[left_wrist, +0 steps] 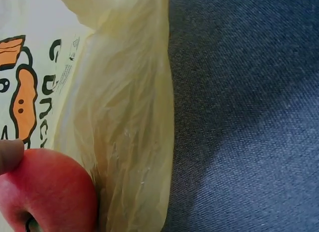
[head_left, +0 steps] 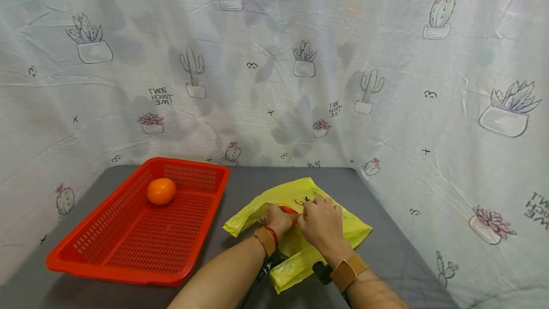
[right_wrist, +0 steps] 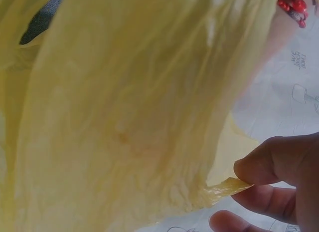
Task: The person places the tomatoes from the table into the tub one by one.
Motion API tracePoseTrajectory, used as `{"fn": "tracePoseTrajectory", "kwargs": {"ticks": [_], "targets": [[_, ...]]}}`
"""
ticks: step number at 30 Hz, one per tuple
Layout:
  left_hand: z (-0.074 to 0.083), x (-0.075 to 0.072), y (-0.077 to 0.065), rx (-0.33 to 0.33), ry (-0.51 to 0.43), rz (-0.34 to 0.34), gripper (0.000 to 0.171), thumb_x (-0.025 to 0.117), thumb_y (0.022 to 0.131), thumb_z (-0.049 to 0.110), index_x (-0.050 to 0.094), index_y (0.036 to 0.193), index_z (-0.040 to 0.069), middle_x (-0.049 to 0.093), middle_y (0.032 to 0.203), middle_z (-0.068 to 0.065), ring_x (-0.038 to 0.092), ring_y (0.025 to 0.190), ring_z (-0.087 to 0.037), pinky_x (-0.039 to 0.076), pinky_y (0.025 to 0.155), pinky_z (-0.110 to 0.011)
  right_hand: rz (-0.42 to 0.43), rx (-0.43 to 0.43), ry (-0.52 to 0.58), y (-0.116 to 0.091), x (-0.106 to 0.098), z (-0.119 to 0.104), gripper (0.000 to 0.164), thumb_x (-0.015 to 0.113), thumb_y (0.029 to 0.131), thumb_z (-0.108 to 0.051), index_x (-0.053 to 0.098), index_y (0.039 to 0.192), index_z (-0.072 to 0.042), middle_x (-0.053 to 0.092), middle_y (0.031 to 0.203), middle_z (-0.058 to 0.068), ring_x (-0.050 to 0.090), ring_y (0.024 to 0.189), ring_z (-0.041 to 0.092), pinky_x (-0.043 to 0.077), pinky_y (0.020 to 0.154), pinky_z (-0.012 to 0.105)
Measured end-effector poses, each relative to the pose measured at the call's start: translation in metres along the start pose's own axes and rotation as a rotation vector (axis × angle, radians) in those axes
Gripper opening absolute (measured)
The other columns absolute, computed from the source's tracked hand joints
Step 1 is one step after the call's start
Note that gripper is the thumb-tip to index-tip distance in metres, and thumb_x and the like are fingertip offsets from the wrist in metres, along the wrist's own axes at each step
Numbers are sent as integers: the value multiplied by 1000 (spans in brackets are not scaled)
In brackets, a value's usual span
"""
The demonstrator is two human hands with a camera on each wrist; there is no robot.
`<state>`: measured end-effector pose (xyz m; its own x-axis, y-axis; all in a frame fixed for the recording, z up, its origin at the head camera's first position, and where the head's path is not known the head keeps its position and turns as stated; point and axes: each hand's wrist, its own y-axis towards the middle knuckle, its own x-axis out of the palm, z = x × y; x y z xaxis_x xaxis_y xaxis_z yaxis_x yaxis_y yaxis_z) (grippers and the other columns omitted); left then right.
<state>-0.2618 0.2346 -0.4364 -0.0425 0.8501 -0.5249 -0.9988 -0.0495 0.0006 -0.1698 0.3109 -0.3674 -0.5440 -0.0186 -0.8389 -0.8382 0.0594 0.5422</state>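
Observation:
A yellow plastic bag (head_left: 353, 225) lies spread on the grey table, printed with lettering and an orange cartoon in the left wrist view. My left hand (head_left: 276, 219) grips a red apple (left_wrist: 55, 194) over the bag, at its open mouth. One fingertip (left_wrist: 10, 156) shows on the apple's skin; the other fingers are out of that view. In the head view only a small part of the apple shows between the hands. With thumb and finger, my right hand (right_wrist: 276, 177) pinches the bag's edge, which stretches up as a thin sheet (right_wrist: 124, 117).
To the left stands a red perforated plastic basket (head_left: 210, 225) with an orange (head_left: 161, 191) near its back left side. The grey table (head_left: 253, 178) ends at a curtain (head_left: 266, 85) with cactus drawings behind and on both sides.

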Motion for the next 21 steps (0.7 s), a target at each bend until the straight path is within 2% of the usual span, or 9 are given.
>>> {"fn": "tracePoseTrajectory", "kwargs": {"ticks": [3,6,12,16,19,21], "targets": [[-2,-1,0,-1,0,2,42,88,59,33,59,70,4,58,70,-9,48,74,-30,34,71,-39,1,-3,4,0,1,-1,26,64,78,-14,51,56,-20,46,66,0,48,66,25,39,57,41],[-2,-2,-1,22,38,-3,42,87,60,33,59,74,5,58,72,-9,50,73,-30,35,70,-40,2,-4,3,1,1,-1,25,64,78,-14,53,57,-19,48,67,0,49,67,25,40,57,42],[-5,-22,-5,67,81,-51,49,87,60,33,59,87,4,58,77,-8,54,76,-30,40,78,-42,-6,-10,18,0,1,-6,21,65,78,-14,57,60,-18,52,69,2,51,68,26,41,58,44],[-5,-42,-11,72,77,-136,55,87,63,28,59,101,0,60,86,-11,54,83,-32,41,83,-45,-19,0,27,0,0,-6,18,65,78,-13,59,61,-17,53,70,2,50,68,26,42,59,45],[-3,-56,-13,50,34,-230,58,87,66,23,57,108,-3,59,91,-13,54,85,-33,44,78,-44,-37,7,36,2,-2,-5,19,63,79,-13,58,61,-17,51,70,2,49,67,26,41,59,45],[-1,-65,-14,33,11,-289,53,87,66,20,59,105,-2,57,88,-12,53,79,-30,45,68,-39,-50,7,39,2,-4,-4,20,63,79,-13,57,60,-17,51,69,2,48,66,26,40,58,44]]}}
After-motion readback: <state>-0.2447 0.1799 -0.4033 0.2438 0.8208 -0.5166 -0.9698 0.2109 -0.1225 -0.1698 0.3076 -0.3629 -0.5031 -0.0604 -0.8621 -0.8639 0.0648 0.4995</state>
